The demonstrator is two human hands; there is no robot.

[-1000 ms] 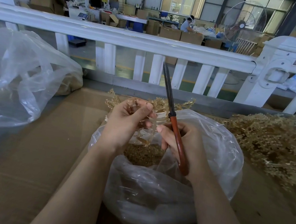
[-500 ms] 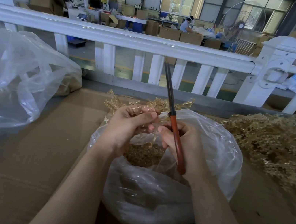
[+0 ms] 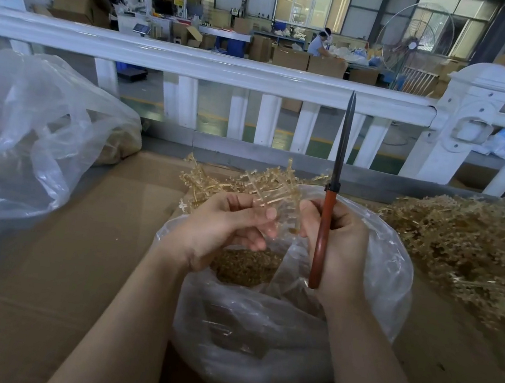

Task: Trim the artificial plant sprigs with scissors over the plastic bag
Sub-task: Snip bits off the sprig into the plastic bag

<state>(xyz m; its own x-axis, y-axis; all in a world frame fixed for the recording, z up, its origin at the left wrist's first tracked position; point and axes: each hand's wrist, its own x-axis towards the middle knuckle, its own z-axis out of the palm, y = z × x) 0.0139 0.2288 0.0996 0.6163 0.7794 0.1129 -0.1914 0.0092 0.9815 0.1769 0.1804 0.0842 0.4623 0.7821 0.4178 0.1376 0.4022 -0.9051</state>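
Head view: left hand (image 3: 222,229) pinches a golden plastic sprig (image 3: 272,191) over the open clear plastic bag (image 3: 373,275), which holds trimmings (image 3: 245,264). Right hand (image 3: 340,240) grips red-handled scissors (image 3: 328,209), blades closed and upright. More sprigs (image 3: 472,244) are heaped at right on cardboard (image 3: 63,261).
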